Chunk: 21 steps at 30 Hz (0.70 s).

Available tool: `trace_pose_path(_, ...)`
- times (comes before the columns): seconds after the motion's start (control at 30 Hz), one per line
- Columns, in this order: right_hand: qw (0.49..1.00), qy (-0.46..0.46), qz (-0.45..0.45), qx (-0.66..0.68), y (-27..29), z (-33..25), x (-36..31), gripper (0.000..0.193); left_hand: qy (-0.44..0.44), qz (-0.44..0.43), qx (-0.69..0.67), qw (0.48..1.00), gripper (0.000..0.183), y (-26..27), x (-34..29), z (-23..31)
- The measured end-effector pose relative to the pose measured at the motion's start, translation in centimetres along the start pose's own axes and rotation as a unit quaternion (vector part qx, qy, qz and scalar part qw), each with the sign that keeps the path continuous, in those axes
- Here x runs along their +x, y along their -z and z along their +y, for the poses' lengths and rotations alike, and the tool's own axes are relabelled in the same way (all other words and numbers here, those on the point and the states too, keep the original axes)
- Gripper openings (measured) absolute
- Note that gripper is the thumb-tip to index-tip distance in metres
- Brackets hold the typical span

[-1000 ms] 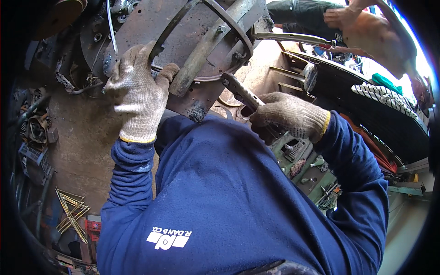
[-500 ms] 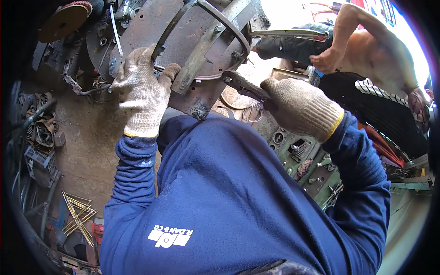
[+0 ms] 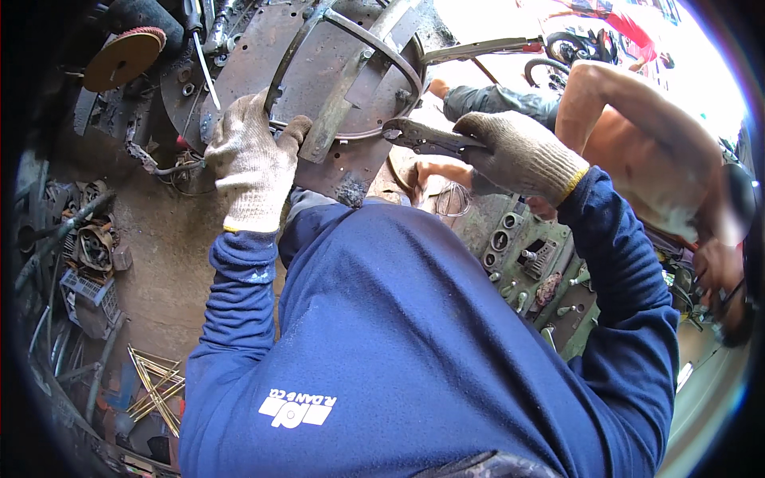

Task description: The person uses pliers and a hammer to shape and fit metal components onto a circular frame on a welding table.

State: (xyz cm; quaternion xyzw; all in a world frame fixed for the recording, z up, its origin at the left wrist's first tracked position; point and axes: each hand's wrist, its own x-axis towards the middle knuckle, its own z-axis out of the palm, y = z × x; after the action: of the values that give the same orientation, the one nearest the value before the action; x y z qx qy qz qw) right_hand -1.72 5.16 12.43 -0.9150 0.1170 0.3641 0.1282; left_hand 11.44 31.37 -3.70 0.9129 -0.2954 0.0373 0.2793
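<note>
My left hand, in a knitted work glove, is closed around the near-left part of a bent metal frame made of curved bars. The frame lies on a brown steel plate, with a thick metal bar crossing it. In my gloved right hand are pliers, held by the handles. Their jaws point left, close beside the frame's curved lower rod; whether they touch it I cannot tell.
A co-worker with bare torso bends at the right; a bare hand reaches below my pliers. A disc and a screwdriver lie upper left. Brass-coloured rods lie lower left. A green machine panel stands right.
The pliers have turned flatter and shifted slightly left with my right hand. My left hand keeps its hold. The co-worker has bent lower, and a bare hand now shows below the pliers.
</note>
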Motion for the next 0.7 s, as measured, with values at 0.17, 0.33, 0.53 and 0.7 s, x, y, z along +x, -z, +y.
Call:
trace_pose_path(0.17, 0.999, -0.038, -0.005, 0.011, 0.4, -0.7, -0.1, 0.036, -0.001, 0.051, -0.011, 0.999, 0.056, -0.4, -0.6, -0.2)
trace_pose_path(0.33, 0.968, 0.013, -0.005, 0.252, 0.6, 0.3, -1.7, 0.044, -0.163, 0.170, -0.142, 0.961, 0.048, 1.6, -1.1, 1.1)
trace_pose_path(0.53, 0.848, 0.011, 0.007, 0.531, -1.1, -0.6, -2.9, 0.057, -0.273, -0.009, -0.400, 0.875, 0.054, -0.5, 1.1, 10.9)
trace_pose_path(0.7, 0.888, -0.123, 0.188, 0.401, -3.9, -0.4, -3.4, 0.064, -0.189, -0.251, -0.509, 0.801, 0.049, -2.2, 2.5, 11.9)
